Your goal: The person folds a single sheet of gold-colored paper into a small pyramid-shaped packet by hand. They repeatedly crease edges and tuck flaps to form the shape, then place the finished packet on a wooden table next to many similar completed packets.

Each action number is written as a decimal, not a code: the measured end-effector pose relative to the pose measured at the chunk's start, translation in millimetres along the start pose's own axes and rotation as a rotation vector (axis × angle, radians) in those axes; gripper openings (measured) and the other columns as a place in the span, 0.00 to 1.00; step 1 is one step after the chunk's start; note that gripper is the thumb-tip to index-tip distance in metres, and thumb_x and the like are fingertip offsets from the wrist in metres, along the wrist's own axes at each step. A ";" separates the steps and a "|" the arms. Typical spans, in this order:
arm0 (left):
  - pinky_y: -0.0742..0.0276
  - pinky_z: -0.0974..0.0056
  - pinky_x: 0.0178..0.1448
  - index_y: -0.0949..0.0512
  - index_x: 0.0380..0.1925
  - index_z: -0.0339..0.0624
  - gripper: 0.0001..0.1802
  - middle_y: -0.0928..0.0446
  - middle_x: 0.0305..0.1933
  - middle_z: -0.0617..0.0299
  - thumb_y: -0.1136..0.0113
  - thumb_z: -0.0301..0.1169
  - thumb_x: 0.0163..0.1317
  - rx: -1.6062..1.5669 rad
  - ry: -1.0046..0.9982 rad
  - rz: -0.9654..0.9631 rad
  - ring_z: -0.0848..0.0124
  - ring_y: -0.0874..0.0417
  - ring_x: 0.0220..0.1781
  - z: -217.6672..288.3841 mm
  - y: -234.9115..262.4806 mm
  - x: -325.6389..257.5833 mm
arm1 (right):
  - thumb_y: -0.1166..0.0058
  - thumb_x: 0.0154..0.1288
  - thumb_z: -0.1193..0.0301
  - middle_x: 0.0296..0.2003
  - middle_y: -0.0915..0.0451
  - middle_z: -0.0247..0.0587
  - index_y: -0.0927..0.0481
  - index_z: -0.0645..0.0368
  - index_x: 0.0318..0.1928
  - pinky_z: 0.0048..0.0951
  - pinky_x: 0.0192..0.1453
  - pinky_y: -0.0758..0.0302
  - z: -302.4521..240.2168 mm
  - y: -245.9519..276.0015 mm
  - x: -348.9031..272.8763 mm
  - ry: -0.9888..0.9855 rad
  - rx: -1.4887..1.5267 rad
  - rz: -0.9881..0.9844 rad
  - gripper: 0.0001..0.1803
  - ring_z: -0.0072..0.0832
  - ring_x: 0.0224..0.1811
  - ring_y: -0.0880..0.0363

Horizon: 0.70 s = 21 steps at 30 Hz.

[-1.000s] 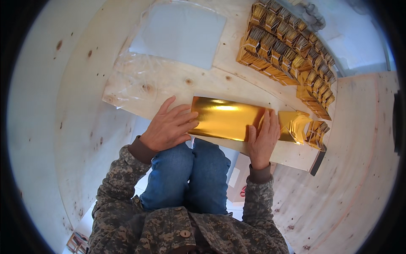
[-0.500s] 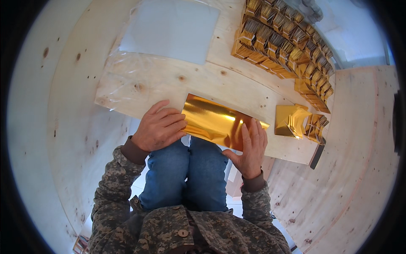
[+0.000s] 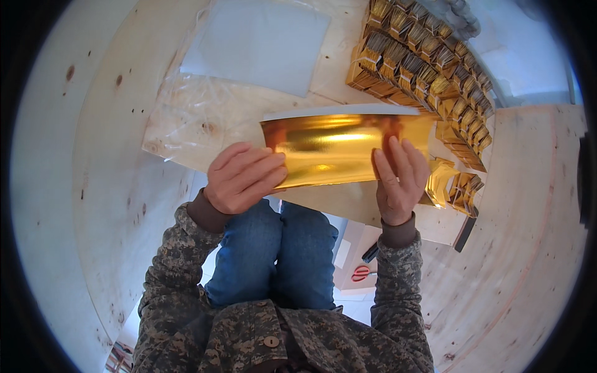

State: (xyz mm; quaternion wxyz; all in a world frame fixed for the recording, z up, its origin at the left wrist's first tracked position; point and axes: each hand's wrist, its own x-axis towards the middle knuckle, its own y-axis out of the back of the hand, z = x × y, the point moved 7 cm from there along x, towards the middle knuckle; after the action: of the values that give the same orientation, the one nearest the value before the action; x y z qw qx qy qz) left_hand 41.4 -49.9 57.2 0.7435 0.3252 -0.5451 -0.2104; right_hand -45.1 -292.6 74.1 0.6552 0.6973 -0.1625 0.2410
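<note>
While the left hand (image 3: 239, 178) and right hand (image 3: 401, 186) grasped the gold sheet (image 3: 329, 149) by its ends over the near side of the wooden table (image 3: 339, 198), light, even pressure seemed best against creasing.

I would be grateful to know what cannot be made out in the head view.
All in the head view:
- Shiny gold rectangular sheet: most of its underside, facing away from the camera.
- Red-handled scissors: tips, hidden behind the camouflage right sleeve.
- Lumpy grey object: cut off by the top edge, too blurred to identify.
- Banded gold bundles in rows: too small and overlapping to count.
</note>
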 end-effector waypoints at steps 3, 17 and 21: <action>0.19 0.57 0.61 0.14 0.40 0.44 0.12 0.16 0.51 0.60 0.32 0.28 0.53 -0.127 -0.068 -0.117 0.65 0.16 0.54 2.1 -21.8 -3.4 | 0.33 0.57 0.77 0.59 0.17 0.43 0.12 0.51 0.51 0.46 0.66 0.28 6.2 -24.9 -18.0 -0.047 0.055 -0.105 0.19 0.43 0.64 0.23; 0.19 0.59 0.50 0.20 0.31 0.43 0.11 0.19 0.35 0.62 0.27 0.34 0.54 -0.415 0.091 -0.235 0.63 0.17 0.42 0.1 -55.7 -1.9 | 0.30 0.55 0.71 0.43 0.19 0.43 0.15 0.58 0.49 0.39 0.47 0.22 -72.9 -43.9 -22.3 -0.120 0.516 -0.333 0.19 0.41 0.43 0.19; 0.20 0.60 0.47 0.20 0.32 0.43 0.12 0.22 0.31 0.62 0.27 0.35 0.54 -0.429 0.178 -0.237 0.62 0.19 0.39 -3.6 -57.4 -0.7 | 0.31 0.55 0.76 0.36 0.18 0.41 0.14 0.58 0.40 0.38 0.42 0.22 -72.2 -53.6 -21.1 -0.257 0.571 -0.267 0.10 0.41 0.38 0.19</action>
State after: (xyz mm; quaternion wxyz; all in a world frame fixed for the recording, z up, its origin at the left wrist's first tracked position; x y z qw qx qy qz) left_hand 47.0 -88.6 15.1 0.8108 0.2388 -0.3784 -0.3775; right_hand -42.5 -218.2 19.5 0.4337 0.8923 -0.0767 0.0990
